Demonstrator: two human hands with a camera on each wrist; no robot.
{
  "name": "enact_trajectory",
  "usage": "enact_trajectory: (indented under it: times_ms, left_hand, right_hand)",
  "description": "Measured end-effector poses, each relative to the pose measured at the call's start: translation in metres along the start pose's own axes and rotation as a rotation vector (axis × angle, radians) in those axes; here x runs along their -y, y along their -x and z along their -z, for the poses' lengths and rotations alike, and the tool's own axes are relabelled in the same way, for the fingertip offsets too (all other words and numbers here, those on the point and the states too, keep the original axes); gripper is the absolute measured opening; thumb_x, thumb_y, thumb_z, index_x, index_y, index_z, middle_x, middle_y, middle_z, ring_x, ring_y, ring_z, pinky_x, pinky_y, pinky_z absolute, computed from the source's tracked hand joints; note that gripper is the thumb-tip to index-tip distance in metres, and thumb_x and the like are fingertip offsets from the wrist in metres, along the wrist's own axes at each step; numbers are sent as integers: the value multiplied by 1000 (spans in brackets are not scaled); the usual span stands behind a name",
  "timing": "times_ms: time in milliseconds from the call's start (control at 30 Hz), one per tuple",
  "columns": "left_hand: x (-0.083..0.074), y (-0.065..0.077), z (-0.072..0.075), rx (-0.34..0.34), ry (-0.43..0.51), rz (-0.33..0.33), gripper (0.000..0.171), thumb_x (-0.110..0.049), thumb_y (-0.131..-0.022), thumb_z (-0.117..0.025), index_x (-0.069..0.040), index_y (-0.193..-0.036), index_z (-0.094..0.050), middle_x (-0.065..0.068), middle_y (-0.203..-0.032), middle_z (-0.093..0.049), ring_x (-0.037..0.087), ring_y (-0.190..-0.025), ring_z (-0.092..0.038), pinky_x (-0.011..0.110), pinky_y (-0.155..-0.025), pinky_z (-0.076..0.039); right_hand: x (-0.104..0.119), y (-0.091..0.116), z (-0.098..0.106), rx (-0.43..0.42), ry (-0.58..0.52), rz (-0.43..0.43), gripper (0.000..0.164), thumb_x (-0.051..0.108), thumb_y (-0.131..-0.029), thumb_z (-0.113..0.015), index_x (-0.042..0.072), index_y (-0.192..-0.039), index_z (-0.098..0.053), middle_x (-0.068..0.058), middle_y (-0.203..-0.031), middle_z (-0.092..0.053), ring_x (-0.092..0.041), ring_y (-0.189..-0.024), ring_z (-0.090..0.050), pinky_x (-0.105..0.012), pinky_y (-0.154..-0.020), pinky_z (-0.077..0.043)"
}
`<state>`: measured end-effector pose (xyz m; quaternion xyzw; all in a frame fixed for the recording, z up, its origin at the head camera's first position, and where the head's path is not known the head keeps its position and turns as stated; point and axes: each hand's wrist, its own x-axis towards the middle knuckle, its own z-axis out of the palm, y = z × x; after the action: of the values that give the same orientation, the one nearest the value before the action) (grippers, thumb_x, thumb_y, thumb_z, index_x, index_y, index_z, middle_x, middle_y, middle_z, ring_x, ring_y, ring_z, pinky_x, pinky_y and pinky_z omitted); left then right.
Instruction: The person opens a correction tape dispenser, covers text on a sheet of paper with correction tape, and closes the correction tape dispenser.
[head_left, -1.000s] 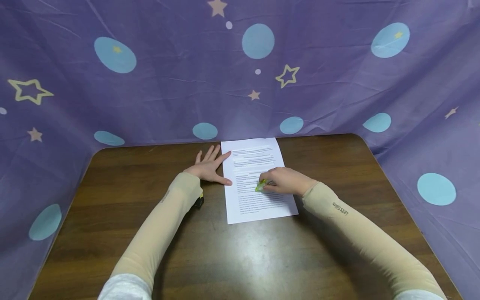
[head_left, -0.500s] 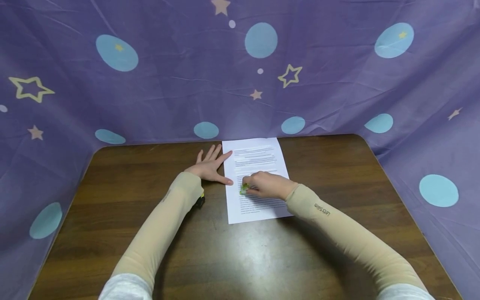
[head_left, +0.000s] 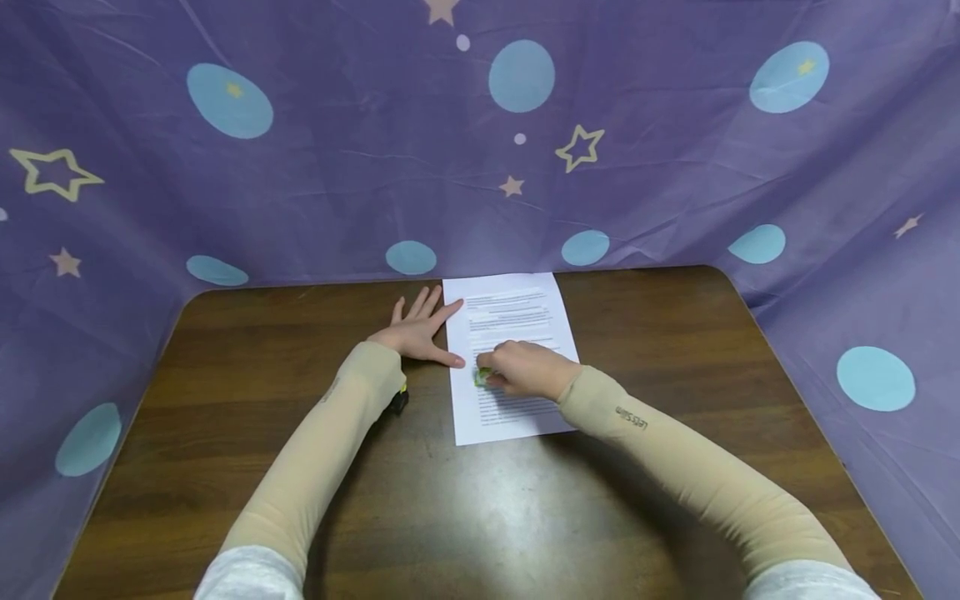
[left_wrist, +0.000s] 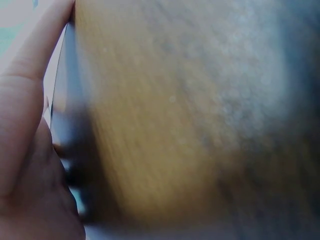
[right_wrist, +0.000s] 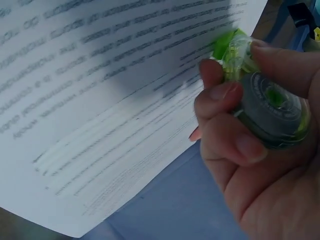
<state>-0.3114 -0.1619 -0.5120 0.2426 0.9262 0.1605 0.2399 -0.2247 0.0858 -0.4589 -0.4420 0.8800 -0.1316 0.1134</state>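
Observation:
A printed sheet of paper [head_left: 467, 425] lies on the wooden table, with white strips covering parts of its upper lines. My right hand [head_left: 531, 369] grips a green, clear-cased correction tape dispenser [right_wrist: 272, 102], thumb on one side and curled fingers on the other. In the head view the dispenser's tip is over the text near the left margin; whether it touches the paper I cannot tell. Spread flat, my left hand [head_left: 417, 335] rests at the sheet's left edge, its thumb and index fingertips on the paper. The left wrist view shows mostly blurred table beside the thumb.
The brown table [head_left: 240, 400] extends on all sides of the sheet except the back. A purple curtain [head_left: 315, 167] with stars and blue dots hangs right behind the table's far edge. A small black and yellow device [head_left: 399, 400] sits under the left wrist.
My right hand has moved left across the sheet with the correction tape dispenser, mostly in the first half second. My left hand and the paper stay in place.

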Motion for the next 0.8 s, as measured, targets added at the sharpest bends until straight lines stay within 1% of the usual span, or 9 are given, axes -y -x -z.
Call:
enact_trajectory:
  times_ms: [133,300,533,800]
  left_hand:
    - [2,-2,0,-3,4,1,127,-83,-74,-72,-36,-169,-2,9,-172,24,30,-157,27,64,-119,18]
    - [1,-4,-1,5,-23,8,127,-83,-75,-72,-37,-169,1,9,-171,26,30,-156,28,64,-119,18]
    - [0,-4,-1,12,-27,22,128,-83,-75,-73,-37,-169,1,9,-171,26,29,-156,28,64,-119,19]
    - [0,-2,-1,8,-19,13,126,-83,-76,-71,-36,-169,1,10,-171,26,30,-156,28,64,-119,19]
  right_hand:
    - [3,-1,2,22,35,-32,10,3,-96,-72,10,-92,-66,0,-76,-63,-13,-68,-55,-32,-67,-50]
    - [3,2,3,27,35,-43,7,3,-95,-73,9,-94,-68,-1,-77,-66,-13,-68,-57,-34,-67,-52]
    - [-4,11,4,17,18,-46,16,2,-94,-73,11,-86,-62,2,-72,-58,-13,-66,-51,-34,-65,-48]
    - [-13,23,5,9,13,-71,18,2,-94,-73,12,-85,-60,5,-69,-53,-11,-64,-47,-31,-61,-44]
